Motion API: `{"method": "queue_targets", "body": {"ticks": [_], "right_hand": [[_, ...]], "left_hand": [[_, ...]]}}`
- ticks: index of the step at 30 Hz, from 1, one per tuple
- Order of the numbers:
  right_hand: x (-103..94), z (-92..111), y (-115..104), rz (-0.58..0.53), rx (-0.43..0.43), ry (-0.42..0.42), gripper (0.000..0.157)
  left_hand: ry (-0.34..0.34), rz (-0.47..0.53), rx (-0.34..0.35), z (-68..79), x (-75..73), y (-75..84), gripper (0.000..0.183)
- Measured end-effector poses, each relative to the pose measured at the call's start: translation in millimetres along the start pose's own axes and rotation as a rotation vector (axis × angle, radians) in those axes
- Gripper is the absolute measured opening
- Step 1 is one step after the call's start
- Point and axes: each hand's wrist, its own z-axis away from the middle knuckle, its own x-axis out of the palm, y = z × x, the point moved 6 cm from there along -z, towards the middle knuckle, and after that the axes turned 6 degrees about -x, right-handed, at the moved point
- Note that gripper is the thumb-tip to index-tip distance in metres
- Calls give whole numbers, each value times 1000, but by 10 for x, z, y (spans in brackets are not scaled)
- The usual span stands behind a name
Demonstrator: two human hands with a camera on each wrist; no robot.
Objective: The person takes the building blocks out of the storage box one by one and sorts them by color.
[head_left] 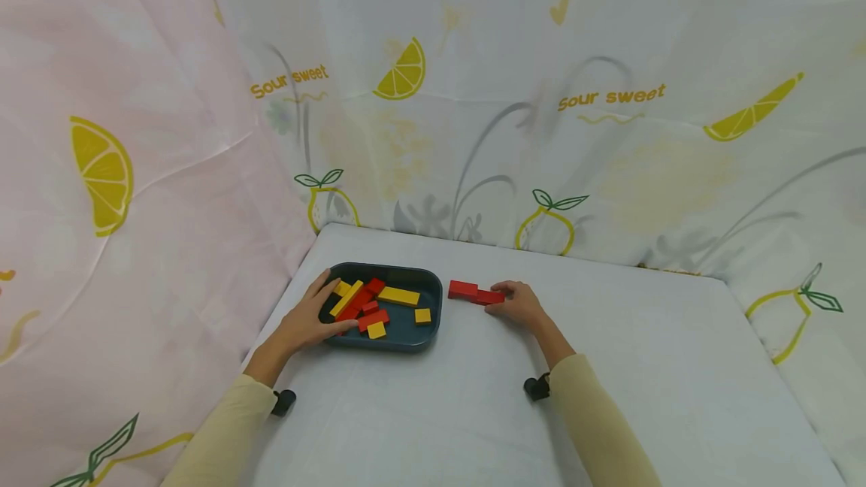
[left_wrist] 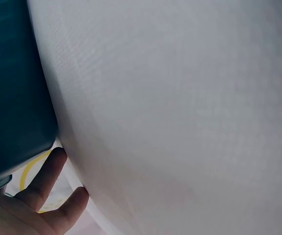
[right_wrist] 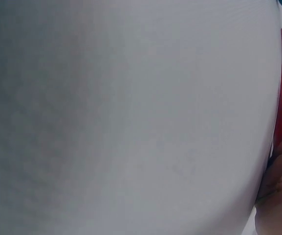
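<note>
My left hand (head_left: 304, 322) lies at the left end of a dark blue tray (head_left: 406, 346), thumb stretched over the near rim and fingers along the far left side. In the left wrist view, two spread fingers (left_wrist: 48, 176) reach past the tray's corner (left_wrist: 18, 137). To the right of the tray, my right hand (head_left: 517, 305) pinches a red block (head_left: 490, 297) low at the table. Its left end meets or nearly meets another red block (head_left: 463, 289), which shows a curved cutout in the right wrist view.
Several yellow and red blocks lie in the tray, among them a long yellow block (head_left: 399, 296) and a small yellow block (head_left: 422, 316). A white cloth covers the table (head_left: 433, 412). Lemon-printed curtains (head_left: 433, 134) hang behind and at the left.
</note>
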Motion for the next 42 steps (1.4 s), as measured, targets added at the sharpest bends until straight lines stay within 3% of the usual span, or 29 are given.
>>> {"method": "queue_targets", "body": {"ticks": [10, 16, 20, 24, 28, 32, 36, 42], "right_hand": [[35, -8, 21, -44, 2, -28, 50], [-78, 15, 105, -124, 17, -49, 59], [-147, 21, 126, -105, -1, -99, 68], [-274, 77, 132, -90, -23, -92, 67], [-398, 177, 29, -53, -87, -66, 64], [-418, 239, -228, 5, -209, -30, 60], [-303, 265, -522, 27, -350, 0, 53], [18, 318, -853, 16, -520, 21, 48]], "left_hand": [[-2, -9, -25, 26, -38, -20, 105], [-10, -20, -4, -20, 4, 33, 105], [-7, -20, -12, -41, 18, 54, 108], [-26, -27, -6, -53, 37, 96, 110], [-38, -50, -6, -33, 39, 93, 112], [-44, -54, -19, 6, -21, 70, 114], [-55, -57, -10, 19, -79, 76, 113], [-51, -68, -2, 31, -34, 2, 111]]}}
